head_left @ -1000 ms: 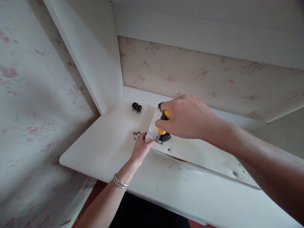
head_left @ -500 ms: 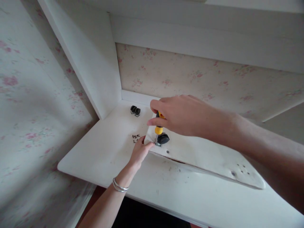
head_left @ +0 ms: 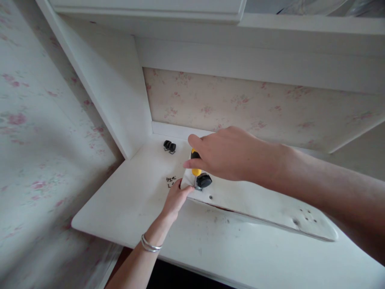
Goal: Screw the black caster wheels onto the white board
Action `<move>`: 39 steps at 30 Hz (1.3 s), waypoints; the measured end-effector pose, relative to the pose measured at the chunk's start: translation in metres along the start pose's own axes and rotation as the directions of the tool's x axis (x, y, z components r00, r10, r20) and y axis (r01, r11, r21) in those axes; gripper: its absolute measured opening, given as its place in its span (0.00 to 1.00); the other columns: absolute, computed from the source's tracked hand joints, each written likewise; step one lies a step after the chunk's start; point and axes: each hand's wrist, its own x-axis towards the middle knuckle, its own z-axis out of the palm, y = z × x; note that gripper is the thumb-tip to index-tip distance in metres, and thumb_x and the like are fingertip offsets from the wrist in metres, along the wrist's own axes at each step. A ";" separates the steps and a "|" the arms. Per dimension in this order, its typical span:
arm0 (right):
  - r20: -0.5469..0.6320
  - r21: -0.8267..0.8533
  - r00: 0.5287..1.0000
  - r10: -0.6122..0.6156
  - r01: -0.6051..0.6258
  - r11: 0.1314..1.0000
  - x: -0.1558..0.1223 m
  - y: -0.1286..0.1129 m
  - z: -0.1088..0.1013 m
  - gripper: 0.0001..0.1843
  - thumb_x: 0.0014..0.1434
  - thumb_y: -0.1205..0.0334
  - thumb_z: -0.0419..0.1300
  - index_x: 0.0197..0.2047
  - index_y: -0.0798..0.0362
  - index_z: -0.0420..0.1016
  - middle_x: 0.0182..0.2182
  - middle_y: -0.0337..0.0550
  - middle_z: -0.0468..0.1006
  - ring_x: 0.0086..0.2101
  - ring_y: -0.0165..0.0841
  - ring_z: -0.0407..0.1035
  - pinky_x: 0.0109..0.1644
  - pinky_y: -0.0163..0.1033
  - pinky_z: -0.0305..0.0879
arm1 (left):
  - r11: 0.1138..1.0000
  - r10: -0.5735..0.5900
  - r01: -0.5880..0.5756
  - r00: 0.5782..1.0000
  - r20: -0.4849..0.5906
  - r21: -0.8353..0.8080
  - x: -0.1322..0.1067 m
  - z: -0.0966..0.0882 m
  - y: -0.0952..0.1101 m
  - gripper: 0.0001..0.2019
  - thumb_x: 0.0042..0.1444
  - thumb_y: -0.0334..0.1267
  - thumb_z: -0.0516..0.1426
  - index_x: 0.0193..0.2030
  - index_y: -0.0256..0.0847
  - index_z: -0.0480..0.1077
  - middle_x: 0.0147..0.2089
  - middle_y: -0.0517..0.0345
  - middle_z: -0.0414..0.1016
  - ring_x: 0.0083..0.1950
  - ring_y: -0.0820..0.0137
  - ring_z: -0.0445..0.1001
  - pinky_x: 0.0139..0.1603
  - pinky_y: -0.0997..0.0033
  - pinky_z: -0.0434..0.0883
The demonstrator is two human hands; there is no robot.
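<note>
My right hand (head_left: pixel 222 154) is closed round the yellow and black handle of a screwdriver (head_left: pixel 196 171). The shaft points down at the metal plate of a black caster wheel (head_left: pixel 204 180), which sits on the left end of a white board (head_left: pixel 246 199); the tip is too small to make out. My left hand (head_left: pixel 175 197) grips the board's left end, thumb on top near the caster plate, its other fingers partly hidden. Just left of that hand lie several small dark screws (head_left: pixel 170 180). Bare screw holes show at the board's right end.
Two loose black casters (head_left: pixel 169 146) rest on the white desk (head_left: pixel 120 200) toward the back. A white side panel (head_left: pixel 120 88) rises at the left, and an overhead shelf (head_left: pixel 192 30) spans above. Flowered wallpaper (head_left: pixel 225 100) covers the wall behind.
The view has tilted up, so more of the overhead shelf shows and the desk sits lower. Both hands keep their grips, and the screwdriver stays at the caster plate.
</note>
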 end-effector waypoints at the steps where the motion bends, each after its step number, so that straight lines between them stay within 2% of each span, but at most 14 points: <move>1: 0.002 0.040 1.000 -0.018 0.018 0.999 -0.001 -0.001 0.000 0.22 0.70 0.45 0.44 0.53 0.51 0.66 0.37 0.50 0.81 0.28 0.41 0.74 0.25 0.40 0.51 | 1.000 -0.001 0.001 1.000 0.004 -0.005 0.000 0.000 0.000 0.12 0.46 0.39 0.61 0.38 0.39 0.74 0.26 0.63 0.70 0.25 0.75 0.61 0.27 0.75 0.57; 4: 0.039 0.113 0.998 -0.057 0.052 0.992 -0.003 -0.002 -0.001 0.16 0.70 0.52 0.47 0.53 0.50 0.65 0.38 0.48 0.81 0.26 0.37 0.72 0.24 0.39 0.49 | 1.000 -0.003 0.003 1.000 0.010 -0.017 -0.001 -0.001 0.001 0.12 0.46 0.40 0.61 0.38 0.40 0.74 0.28 0.62 0.72 0.27 0.73 0.64 0.28 0.75 0.58; 7: 0.009 -0.008 1.000 -0.030 0.030 1.000 -0.004 -0.003 0.000 0.21 0.69 0.45 0.47 0.48 0.53 0.70 0.29 0.48 0.80 0.27 0.40 0.73 0.25 0.40 0.50 | 1.000 -0.010 0.010 1.000 -0.006 -0.003 -0.003 -0.001 0.002 0.12 0.46 0.41 0.61 0.38 0.40 0.73 0.30 0.61 0.74 0.30 0.71 0.66 0.29 0.74 0.59; 9: -0.033 -0.048 0.999 -0.024 0.023 0.999 -0.005 -0.002 0.002 0.25 0.69 0.42 0.45 0.50 0.53 0.70 0.32 0.50 0.80 0.27 0.41 0.74 0.25 0.40 0.51 | 1.000 -0.011 0.011 1.000 -0.011 0.002 -0.004 -0.001 0.004 0.12 0.46 0.41 0.61 0.39 0.40 0.73 0.32 0.60 0.75 0.32 0.70 0.68 0.30 0.74 0.60; 13: -0.045 0.054 0.997 -0.067 0.070 0.996 -0.006 0.000 0.005 0.20 0.71 0.51 0.43 0.57 0.51 0.64 0.40 0.49 0.81 0.26 0.36 0.73 0.25 0.39 0.50 | 1.000 -0.010 0.009 1.000 -0.011 -0.023 -0.005 0.001 0.004 0.12 0.46 0.40 0.60 0.39 0.40 0.73 0.33 0.59 0.76 0.33 0.69 0.69 0.31 0.74 0.61; 18: -0.059 -0.034 0.998 -0.021 0.019 0.999 -0.006 0.002 0.004 0.24 0.69 0.43 0.46 0.47 0.53 0.71 0.28 0.50 0.81 0.29 0.42 0.75 0.27 0.39 0.52 | 1.000 0.014 -0.015 1.000 -0.025 -0.021 -0.004 0.002 0.000 0.11 0.47 0.40 0.60 0.38 0.40 0.74 0.29 0.60 0.73 0.30 0.71 0.66 0.29 0.75 0.60; 22: -0.012 0.083 1.000 -0.019 0.020 0.996 -0.008 0.003 0.002 0.20 0.70 0.49 0.44 0.56 0.51 0.66 0.40 0.50 0.82 0.29 0.39 0.75 0.26 0.39 0.51 | 0.999 0.030 -0.031 0.999 -0.035 -0.014 -0.002 0.002 -0.001 0.09 0.47 0.39 0.60 0.36 0.40 0.74 0.28 0.61 0.73 0.29 0.72 0.66 0.29 0.75 0.60; 24: 0.026 0.088 1.000 -0.007 0.005 0.996 -0.010 0.003 0.001 0.19 0.69 0.52 0.45 0.55 0.52 0.67 0.38 0.50 0.82 0.28 0.40 0.75 0.25 0.39 0.51 | 0.999 0.029 -0.030 0.999 -0.031 -0.013 -0.002 0.001 -0.001 0.09 0.47 0.39 0.60 0.36 0.40 0.74 0.28 0.61 0.73 0.29 0.72 0.66 0.29 0.75 0.60; 27: -0.004 0.002 1.000 0.020 -0.020 1.000 -0.011 0.002 0.000 0.23 0.69 0.45 0.44 0.48 0.54 0.71 0.30 0.50 0.80 0.29 0.44 0.75 0.26 0.41 0.52 | 0.999 0.041 -0.041 0.999 -0.025 -0.011 -0.002 0.001 0.000 0.10 0.47 0.38 0.60 0.36 0.39 0.75 0.28 0.60 0.73 0.29 0.72 0.66 0.29 0.75 0.61; 29: -0.019 0.019 1.000 0.012 -0.011 1.000 -0.012 0.002 0.001 0.24 0.69 0.45 0.43 0.52 0.53 0.69 0.35 0.51 0.81 0.29 0.43 0.75 0.25 0.41 0.51 | 0.999 0.051 -0.052 0.998 -0.025 -0.010 -0.002 0.001 0.000 0.09 0.47 0.38 0.60 0.36 0.39 0.75 0.28 0.60 0.73 0.28 0.72 0.66 0.29 0.75 0.61; 31: 0.008 0.091 1.000 -0.016 0.015 0.996 -0.013 0.003 0.002 0.20 0.69 0.50 0.45 0.57 0.50 0.65 0.41 0.50 0.81 0.28 0.39 0.74 0.24 0.39 0.50 | 0.999 0.050 -0.051 0.998 -0.024 -0.014 -0.002 0.002 -0.001 0.09 0.48 0.38 0.60 0.37 0.39 0.74 0.28 0.60 0.73 0.28 0.73 0.65 0.29 0.75 0.60; 33: 0.020 0.099 1.000 -0.024 0.022 0.995 -0.013 0.004 0.003 0.17 0.69 0.53 0.47 0.55 0.51 0.66 0.38 0.49 0.81 0.27 0.38 0.74 0.24 0.39 0.50 | 0.999 0.042 -0.042 0.999 -0.020 -0.018 -0.002 0.002 -0.001 0.09 0.48 0.38 0.60 0.36 0.39 0.74 0.27 0.61 0.72 0.27 0.73 0.64 0.29 0.75 0.60; 36: -0.018 0.022 1.000 0.008 -0.007 1.000 -0.013 0.004 0.004 0.22 0.69 0.45 0.46 0.49 0.54 0.69 0.30 0.50 0.80 0.29 0.42 0.75 0.26 0.39 0.52 | 0.999 0.038 -0.038 0.999 -0.021 -0.015 -0.002 0.002 -0.001 0.09 0.48 0.39 0.60 0.36 0.39 0.74 0.27 0.61 0.71 0.27 0.73 0.64 0.28 0.75 0.59; 39: -0.011 0.084 1.000 -0.003 0.004 0.996 -0.013 0.003 0.002 0.21 0.69 0.47 0.46 0.55 0.51 0.67 0.40 0.51 0.81 0.30 0.41 0.75 0.27 0.40 0.53 | 0.999 0.046 -0.047 0.999 -0.024 -0.008 -0.002 0.002 -0.002 0.09 0.48 0.39 0.59 0.36 0.40 0.73 0.28 0.61 0.72 0.28 0.73 0.64 0.29 0.75 0.59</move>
